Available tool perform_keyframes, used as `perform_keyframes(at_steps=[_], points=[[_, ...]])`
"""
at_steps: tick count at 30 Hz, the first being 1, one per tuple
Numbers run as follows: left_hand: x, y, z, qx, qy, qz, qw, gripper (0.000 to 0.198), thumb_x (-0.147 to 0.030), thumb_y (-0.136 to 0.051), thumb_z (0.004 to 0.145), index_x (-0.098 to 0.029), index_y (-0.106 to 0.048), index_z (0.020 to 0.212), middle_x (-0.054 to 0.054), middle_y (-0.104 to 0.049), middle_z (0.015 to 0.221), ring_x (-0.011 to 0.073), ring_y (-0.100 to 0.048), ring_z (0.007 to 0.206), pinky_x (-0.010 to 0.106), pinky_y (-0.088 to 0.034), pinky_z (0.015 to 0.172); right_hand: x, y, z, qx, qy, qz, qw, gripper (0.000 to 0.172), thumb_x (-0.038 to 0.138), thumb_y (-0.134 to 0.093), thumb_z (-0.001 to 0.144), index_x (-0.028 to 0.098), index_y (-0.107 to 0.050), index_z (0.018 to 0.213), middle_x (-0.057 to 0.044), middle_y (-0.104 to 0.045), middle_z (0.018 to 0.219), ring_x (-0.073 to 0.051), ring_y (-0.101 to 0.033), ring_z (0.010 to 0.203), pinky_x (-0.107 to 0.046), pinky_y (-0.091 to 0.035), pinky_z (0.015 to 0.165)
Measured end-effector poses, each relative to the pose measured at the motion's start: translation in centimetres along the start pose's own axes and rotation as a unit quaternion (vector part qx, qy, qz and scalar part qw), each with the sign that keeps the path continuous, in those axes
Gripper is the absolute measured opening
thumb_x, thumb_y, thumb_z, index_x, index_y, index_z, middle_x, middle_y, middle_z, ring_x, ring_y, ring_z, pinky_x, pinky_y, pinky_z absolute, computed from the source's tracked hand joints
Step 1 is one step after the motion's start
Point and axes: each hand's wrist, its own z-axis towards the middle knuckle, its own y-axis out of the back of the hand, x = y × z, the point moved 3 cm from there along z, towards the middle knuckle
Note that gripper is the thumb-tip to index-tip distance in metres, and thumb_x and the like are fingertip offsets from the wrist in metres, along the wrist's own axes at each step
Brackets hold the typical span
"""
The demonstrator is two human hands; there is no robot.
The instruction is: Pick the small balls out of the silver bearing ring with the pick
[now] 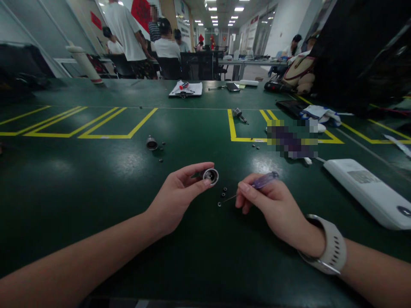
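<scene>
Partly hidden, a hollow metal part [211, 175] and purple-handled tool [264, 180] are gripped by left [173, 192] and right hands [276, 205] respectively.

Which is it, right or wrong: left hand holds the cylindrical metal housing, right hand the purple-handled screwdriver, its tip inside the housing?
Tip's wrong: the head view shows the purple-handled screwdriver with its tip by a small ring-shaped part on the tabletop, outside the metal housing. Rest stands: left hand has the housing, right hand the screwdriver.

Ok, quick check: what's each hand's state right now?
Left hand: closed, holding a round metal part.
Right hand: closed, holding a thin purple-handled tool.
</scene>
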Motion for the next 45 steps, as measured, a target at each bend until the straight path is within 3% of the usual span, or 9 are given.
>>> perform_keyframes(at_steps=[4, 11, 22, 28, 33, 35, 38, 41, 45], points=[[0.1, 0.1, -0.1, -0.002, 0.001, 0.024, 1.000, 0.034, -0.018, -0.070, 0.072, -0.023, -0.066, 0.105, 0.002, -0.072, 0.099, 0.0155, -0.064, 0.094, 0.028, -0.048, 0.087, -0.1, 0.4, 0.2, -0.028, 0.050, 0.130, 0.990, 0.016, 0.032, -0.053, 0.089, 0.021, -0.059, 0.079, 0.000, -0.064, 0.071, -0.013, -0.060, 0.064, -0.027, -0.051, 0.058], [-0.1, 0.0, -0.5, 0.004, -0.016, 0.045, 0.999, 0.032, -0.018, -0.069, 0.072, -0.022, -0.066, 0.104, 0.002, -0.071, 0.099, 0.0160, -0.064, 0.094, 0.027, -0.049, 0.084, 2.1, -0.2, -1.1, -0.014, 0.238, -0.121, 0.964, 0.012, 0.014, -0.052, 0.088, 0.019, -0.062, 0.093, -0.003, -0.065, 0.086, -0.014, -0.060, 0.080, -0.029, -0.049, 0.072], [-0.6, -0.8, -0.7, -0.064, -0.031, 0.037, 0.997, 0.021, -0.016, -0.070, 0.065, -0.017, -0.068, 0.086, 0.003, -0.072, 0.084, 0.0187, -0.067, 0.084, 0.030, -0.051, 0.078, 2.9, -1.2, -1.6, 0.029, 0.297, -0.203, 0.933, 0.015, 0.009, -0.051, 0.087, 0.020, -0.056, 0.097, -0.005, -0.065, 0.088, -0.016, -0.059, 0.081, -0.030, -0.048, 0.074], [-0.8, -0.9, -0.8, -0.064, -0.040, 0.060, 0.995, 0.017, -0.017, -0.070, 0.066, -0.016, -0.069, 0.083, 0.002, -0.072, 0.081, 0.0178, -0.067, 0.081, 0.028, -0.051, 0.073, 3.3, -1.7, -1.9, 0.044, 0.307, -0.216, 0.926, 0.015, 0.008, -0.051, 0.086, 0.018, -0.057, 0.097, -0.006, -0.065, 0.088, -0.016, -0.058, 0.080, -0.031, -0.048, 0.074], [-0.8, -0.7, -0.5, -0.055, -0.033, 0.074, 0.995, 0.018, -0.018, -0.068, 0.069, -0.016, -0.068, 0.088, 0.003, -0.071, 0.084, 0.0185, -0.066, 0.083, 0.031, -0.051, 0.077, 2.9, -0.8, -1.3, -0.018, 0.240, -0.133, 0.961, 0.009, 0.016, -0.052, 0.088, 0.020, -0.060, 0.087, -0.004, -0.065, 0.083, -0.016, -0.060, 0.078, -0.031, -0.048, 0.071], [-0.7, -0.5, -0.4, -0.045, -0.027, 0.073, 0.996, 0.022, -0.017, -0.068, 0.070, -0.017, -0.066, 0.091, 0.003, -0.070, 0.091, 0.0192, -0.066, 0.088, 0.033, -0.051, 0.081, 2.1, 0.3, -0.4, -0.083, 0.169, -0.032, 0.982, 0.013, 0.024, -0.051, 0.089, 0.020, -0.061, 0.082, -0.003, -0.065, 0.078, -0.016, -0.061, 0.075, -0.031, -0.049, 0.069], [-0.8, -0.3, -0.3, -0.044, -0.012, 0.049, 0.998, 0.031, -0.014, -0.069, 0.068, -0.018, -0.062, 0.098, 0.004, -0.068, 0.103, 0.0203, -0.063, 0.097, 0.035, -0.050, 0.086, 0.6, 1.2, 1.0, -0.090, 0.042, 0.075, 0.992, 0.018, 0.032, -0.055, 0.086, 0.019, -0.060, 0.075, -0.001, -0.063, 0.067, -0.016, -0.060, 0.066, -0.029, -0.049, 0.062], [-1.0, -0.2, -0.3, -0.054, 0.001, 0.030, 0.998, 0.033, -0.014, -0.071, 0.067, -0.017, -0.059, 0.097, 0.005, -0.067, 0.105, 0.0203, -0.063, 0.098, 0.035, -0.050, 0.086, -0.5, 1.8, 1.9, -0.091, -0.021, 0.086, 0.992, 0.020, 0.035, -0.060, 0.082, 0.017, -0.060, 0.073, 0.000, -0.062, 0.063, -0.014, -0.058, 0.060, -0.027, -0.047, 0.057], [-1.1, -0.2, -0.3, -0.058, 0.002, 0.033, 0.998, 0.031, -0.015, -0.072, 0.065, -0.016, -0.062, 0.094, 0.006, -0.068, 0.102, 0.0200, -0.063, 0.095, 0.033, -0.050, 0.084, -1.0, 2.0, 2.1, -0.082, -0.025, 0.033, 0.996, 0.022, 0.039, -0.059, 0.082, 0.017, -0.061, 0.077, -0.001, -0.063, 0.066, -0.015, -0.059, 0.062, -0.029, -0.046, 0.059]])
